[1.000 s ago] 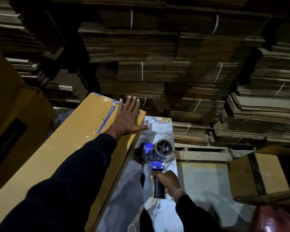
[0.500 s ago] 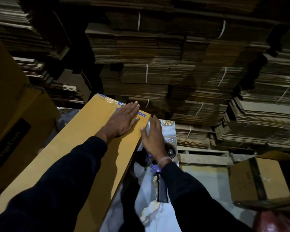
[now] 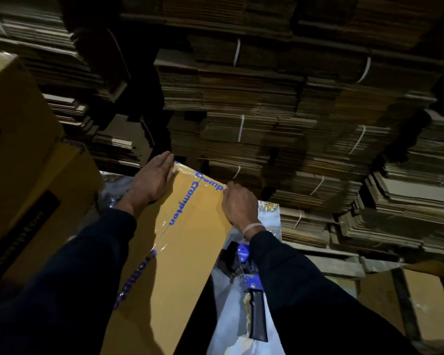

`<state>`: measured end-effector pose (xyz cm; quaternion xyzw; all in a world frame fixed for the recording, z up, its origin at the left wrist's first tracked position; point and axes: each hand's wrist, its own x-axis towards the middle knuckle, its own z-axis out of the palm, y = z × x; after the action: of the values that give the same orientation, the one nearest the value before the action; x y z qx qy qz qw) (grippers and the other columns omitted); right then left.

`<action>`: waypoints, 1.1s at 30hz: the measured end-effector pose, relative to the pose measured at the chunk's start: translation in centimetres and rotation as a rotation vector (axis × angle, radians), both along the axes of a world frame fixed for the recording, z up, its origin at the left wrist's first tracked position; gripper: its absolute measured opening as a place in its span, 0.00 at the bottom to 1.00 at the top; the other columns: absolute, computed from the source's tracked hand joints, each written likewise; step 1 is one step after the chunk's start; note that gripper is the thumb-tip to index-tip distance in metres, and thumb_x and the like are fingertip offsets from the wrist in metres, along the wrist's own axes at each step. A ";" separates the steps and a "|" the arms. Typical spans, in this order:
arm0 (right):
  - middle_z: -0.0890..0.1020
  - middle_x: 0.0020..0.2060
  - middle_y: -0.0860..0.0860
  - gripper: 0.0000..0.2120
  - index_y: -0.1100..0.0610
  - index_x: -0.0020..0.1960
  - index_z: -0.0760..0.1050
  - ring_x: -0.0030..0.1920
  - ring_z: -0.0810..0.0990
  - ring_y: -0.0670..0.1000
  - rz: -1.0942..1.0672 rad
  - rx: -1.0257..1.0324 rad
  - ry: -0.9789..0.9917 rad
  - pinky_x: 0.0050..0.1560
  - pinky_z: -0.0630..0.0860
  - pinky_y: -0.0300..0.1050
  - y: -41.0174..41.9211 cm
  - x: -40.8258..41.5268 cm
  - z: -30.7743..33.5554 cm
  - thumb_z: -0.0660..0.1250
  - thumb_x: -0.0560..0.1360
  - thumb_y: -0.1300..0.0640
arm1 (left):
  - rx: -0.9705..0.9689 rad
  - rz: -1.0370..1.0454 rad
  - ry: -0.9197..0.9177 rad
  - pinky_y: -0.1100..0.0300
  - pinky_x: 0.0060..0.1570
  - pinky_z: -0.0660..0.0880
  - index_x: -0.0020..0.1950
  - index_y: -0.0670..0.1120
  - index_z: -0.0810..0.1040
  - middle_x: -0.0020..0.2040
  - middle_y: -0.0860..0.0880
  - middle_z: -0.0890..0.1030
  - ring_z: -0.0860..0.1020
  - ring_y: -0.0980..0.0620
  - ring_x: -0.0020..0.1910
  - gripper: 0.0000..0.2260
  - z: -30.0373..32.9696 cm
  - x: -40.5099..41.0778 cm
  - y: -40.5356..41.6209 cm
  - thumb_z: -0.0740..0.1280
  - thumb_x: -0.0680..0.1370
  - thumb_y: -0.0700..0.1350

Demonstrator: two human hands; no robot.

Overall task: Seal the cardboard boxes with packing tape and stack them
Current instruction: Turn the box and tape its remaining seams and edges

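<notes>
A long yellow cardboard box (image 3: 190, 242) with blue lettering and shiny clear tape lies on the table in front of me. My left hand (image 3: 151, 180) rests flat on its far left corner, fingers straight. My right hand (image 3: 239, 203) is at the box's far right corner, fingers curled over the edge. A blue tape dispenser (image 3: 251, 285) with a black handle lies on the marbled table (image 3: 269, 216) under my right forearm, with no hand on it.
More yellow boxes (image 3: 18, 149) are stacked at the left. An open box (image 3: 426, 303) sits at the lower right. Tall bundles of flat cardboard (image 3: 267, 111) fill the back and right.
My right hand let go of the tape dispenser and reached to the box's far right corner. My left hand slid from the right side of the box end to its left corner.
</notes>
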<state>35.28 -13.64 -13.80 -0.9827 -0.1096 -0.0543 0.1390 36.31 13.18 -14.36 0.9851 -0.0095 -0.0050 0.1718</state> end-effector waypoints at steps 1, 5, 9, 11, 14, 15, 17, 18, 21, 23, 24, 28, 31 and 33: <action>0.85 0.49 0.60 0.15 0.58 0.56 0.79 0.50 0.83 0.65 0.015 -0.010 0.042 0.46 0.74 0.52 0.4 0.6 0.4 0.55 0.86 0.53 | -0.012 0.037 -0.003 0.46 0.77 0.63 0.84 0.43 0.58 0.83 0.42 0.60 0.63 0.39 0.80 0.29 0.1 -0.2 -0.1 0.49 0.87 0.59; 0.85 0.47 0.59 0.18 0.56 0.56 0.78 0.49 0.84 0.63 0.106 -0.008 0.104 0.45 0.75 0.52 4.0 3.2 0.8 0.52 0.87 0.49 | 0.014 0.138 0.033 0.42 0.64 0.74 0.84 0.44 0.55 0.76 0.36 0.68 0.74 0.33 0.67 0.26 0.7 -0.1 -0.7 0.51 0.88 0.53; 0.84 0.47 0.57 0.17 0.55 0.60 0.77 0.49 0.83 0.60 0.208 -0.023 0.109 0.43 0.72 0.49 9.6 5.1 1.0 0.52 0.88 0.50 | 0.020 0.171 0.044 0.42 0.61 0.74 0.83 0.42 0.57 0.75 0.37 0.69 0.76 0.32 0.65 0.25 0.4 0.3 -0.3 0.54 0.88 0.49; 0.84 0.49 0.59 0.18 0.56 0.62 0.78 0.51 0.83 0.61 0.238 -0.010 0.120 0.44 0.72 0.50 12.4 6.1 1.2 0.52 0.87 0.50 | 0.021 0.169 0.026 0.44 0.59 0.74 0.82 0.41 0.58 0.73 0.36 0.70 0.76 0.33 0.64 0.25 0.3 0.5 -0.4 0.57 0.87 0.46; 0.85 0.53 0.60 0.20 0.56 0.61 0.79 0.55 0.82 0.63 0.280 0.018 0.151 0.50 0.75 0.53 15.5 7.5 1.7 0.51 0.87 0.50 | -0.007 0.175 -0.003 0.46 0.57 0.73 0.81 0.42 0.61 0.72 0.38 0.72 0.76 0.35 0.63 0.25 0.0 0.5 -0.5 0.62 0.84 0.45; 0.85 0.54 0.59 0.20 0.56 0.60 0.80 0.55 0.82 0.63 0.289 0.029 0.159 0.51 0.75 0.53 16.0 7.8 1.8 0.51 0.87 0.49 | -0.017 0.184 -0.013 0.47 0.56 0.73 0.80 0.42 0.62 0.71 0.38 0.73 0.77 0.36 0.62 0.25 -0.1 0.5 -0.4 0.62 0.84 0.45; 0.85 0.52 0.58 0.21 0.56 0.58 0.80 0.54 0.82 0.61 0.297 0.043 0.172 0.49 0.73 0.51 16.3 7.9 1.6 0.50 0.87 0.48 | -0.002 0.196 -0.020 0.48 0.52 0.73 0.79 0.43 0.63 0.70 0.40 0.74 0.78 0.37 0.60 0.22 -0.3 0.5 -0.3 0.61 0.85 0.46; 0.85 0.51 0.58 0.21 0.56 0.57 0.80 0.53 0.83 0.61 0.301 0.050 0.179 0.47 0.72 0.50 16.0 7.9 1.5 0.50 0.87 0.48 | 0.007 0.199 -0.015 0.49 0.50 0.73 0.78 0.44 0.64 0.69 0.40 0.74 0.79 0.37 0.58 0.22 -0.2 0.5 -0.4 0.60 0.85 0.47; 0.84 0.49 0.58 0.22 0.55 0.57 0.80 0.51 0.83 0.60 0.297 0.027 0.213 0.50 0.77 0.53 13.6 7.3 1.4 0.49 0.87 0.46 | 0.014 0.202 0.022 0.46 0.52 0.74 0.79 0.43 0.62 0.71 0.40 0.72 0.79 0.35 0.59 0.22 0.0 0.4 -0.6 0.59 0.86 0.46; 0.83 0.48 0.58 0.23 0.55 0.57 0.78 0.50 0.82 0.61 0.276 -0.005 0.214 0.53 0.79 0.58 10.5 6.5 1.0 0.48 0.87 0.45 | 0.030 0.200 0.025 0.44 0.53 0.75 0.79 0.43 0.61 0.72 0.39 0.71 0.79 0.34 0.59 0.21 -0.1 0.4 -0.5 0.58 0.86 0.46; 0.84 0.48 0.59 0.23 0.56 0.57 0.78 0.50 0.83 0.62 0.256 -0.030 0.190 0.52 0.79 0.57 8.7 5.9 0.7 0.47 0.87 0.45 | 0.031 0.198 0.022 0.44 0.53 0.75 0.79 0.43 0.61 0.72 0.39 0.71 0.79 0.34 0.59 0.21 -0.1 0.4 -0.5 0.58 0.86 0.46; 0.85 0.47 0.61 0.23 0.57 0.55 0.78 0.50 0.83 0.65 0.113 -0.072 0.095 0.49 0.78 0.55 2.6 3.3 -0.4 0.48 0.87 0.46 | 0.014 0.209 0.005 0.44 0.54 0.76 0.77 0.43 0.63 0.70 0.39 0.73 0.79 0.35 0.59 0.18 0.1 0.1 -0.8 0.53 0.88 0.47; 0.84 0.46 0.62 0.21 0.60 0.51 0.78 0.49 0.82 0.66 -0.025 0.025 -0.005 0.48 0.76 0.55 0.8 1.4 -1.4 0.50 0.86 0.52 | 0.015 0.205 -0.009 0.45 0.51 0.74 0.73 0.43 0.65 0.67 0.39 0.74 0.79 0.36 0.56 0.16 0.4 0.0 -1.0 0.52 0.88 0.46; 0.81 0.51 0.63 0.19 0.62 0.55 0.78 0.54 0.78 0.66 -0.128 0.166 -0.034 0.55 0.74 0.57 1.0 -0.5 -2.3 0.51 0.84 0.54 | 0.010 0.206 -0.013 0.46 0.48 0.72 0.72 0.43 0.65 0.66 0.39 0.74 0.79 0.36 0.56 0.15 0.5 -0.2 -1.0 0.53 0.88 0.47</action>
<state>34.80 -12.67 -16.08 -0.9717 -0.0442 -0.0888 0.2144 36.14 12.18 -13.84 0.9817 0.0905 0.0189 0.1667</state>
